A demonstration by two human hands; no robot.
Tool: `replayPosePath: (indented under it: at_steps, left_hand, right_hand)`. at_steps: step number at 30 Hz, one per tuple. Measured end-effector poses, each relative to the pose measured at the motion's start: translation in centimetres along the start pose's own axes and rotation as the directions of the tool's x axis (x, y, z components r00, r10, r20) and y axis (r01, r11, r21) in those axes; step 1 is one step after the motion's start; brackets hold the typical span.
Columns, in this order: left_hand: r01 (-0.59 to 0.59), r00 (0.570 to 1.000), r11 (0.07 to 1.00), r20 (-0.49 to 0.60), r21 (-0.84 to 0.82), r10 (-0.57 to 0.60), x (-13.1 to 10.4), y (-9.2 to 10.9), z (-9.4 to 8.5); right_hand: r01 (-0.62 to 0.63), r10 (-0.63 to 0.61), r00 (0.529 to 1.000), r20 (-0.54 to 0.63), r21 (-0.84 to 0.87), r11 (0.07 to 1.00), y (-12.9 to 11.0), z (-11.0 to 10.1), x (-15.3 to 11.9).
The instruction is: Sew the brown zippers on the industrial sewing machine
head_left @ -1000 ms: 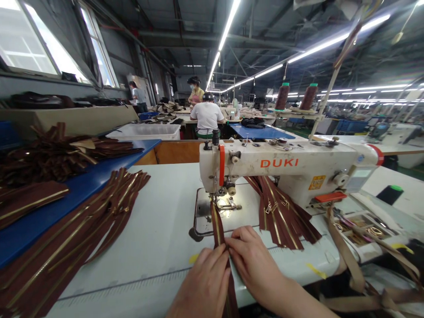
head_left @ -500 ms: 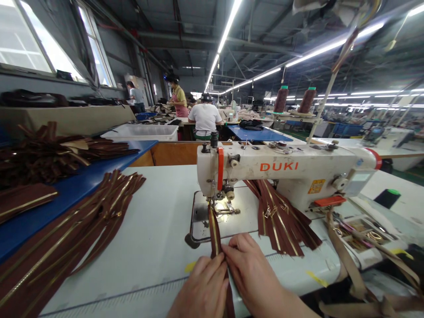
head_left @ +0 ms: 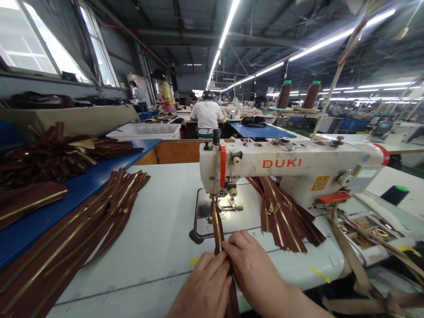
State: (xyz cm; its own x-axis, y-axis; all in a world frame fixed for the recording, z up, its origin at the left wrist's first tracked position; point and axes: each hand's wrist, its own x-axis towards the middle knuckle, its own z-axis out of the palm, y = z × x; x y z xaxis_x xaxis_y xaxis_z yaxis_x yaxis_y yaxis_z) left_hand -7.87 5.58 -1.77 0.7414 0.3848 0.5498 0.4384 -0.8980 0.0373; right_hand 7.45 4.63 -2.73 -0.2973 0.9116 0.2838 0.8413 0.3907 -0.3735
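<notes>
A brown zipper (head_left: 217,225) with gold teeth runs from under the presser foot of the sewing machine (head_left: 281,165) toward me. Both hands meet on it just in front of the metal needle plate (head_left: 204,216). My left hand (head_left: 207,282) is closed over the zipper, fingertips bent down onto it. Beside it, touching, my right hand (head_left: 250,263) pinches the zipper's right edge between thumb and fingers. The zipper's near end passes below my hands and out of the frame. Under the machine arm lies a fan of brown zippers (head_left: 281,216) with gold sliders.
More brown zippers (head_left: 76,234) lie along the table's left side, partly over a blue board (head_left: 13,247). A tangled brown pile (head_left: 43,154) sits behind them. At right are a parts tray (head_left: 367,234) and hanging beige straps (head_left: 351,265). A person in white (head_left: 207,115) sits ahead.
My view has shifted slightly, so the scene sits a little differently in the frame. Both hands keep their hold on the zipper. The person in yellow in the background has moved left.
</notes>
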Motion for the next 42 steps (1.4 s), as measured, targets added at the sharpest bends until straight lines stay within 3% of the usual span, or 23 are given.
replayPosePath:
  at_steps: [7,14,25,35,42]
  left_hand:
    - [0.041,0.997,0.999,-0.065,0.027,-0.039,-0.34,-0.22,0.54]
    - [0.080,0.996,0.994,-0.048,0.072,-0.076,-0.41,-0.32,0.60]
    - [0.062,0.997,0.994,-0.058,0.093,-0.056,-0.37,-0.45,0.92]
    - [0.076,0.987,0.997,-0.144,0.012,-0.074,0.09,-0.43,0.85]
    - [0.081,0.994,0.996,-0.066,-0.040,-0.084,-0.02,-0.51,0.80]
  right_hand:
    - [-0.071,0.100,0.983,-0.152,0.186,0.980,0.55,0.34,-0.73]
    - [-0.070,0.087,0.988,-0.126,0.132,0.989,0.60,0.22,-0.38]
    - [-0.053,0.099,0.984,-0.150,0.282,0.958,0.49,0.15,-0.48]
    - [-0.047,0.083,0.987,-0.135,0.255,0.966,0.33,-0.07,-0.39]
    - [-0.041,0.050,0.994,-0.096,0.094,0.995,0.41,0.57,-0.43]
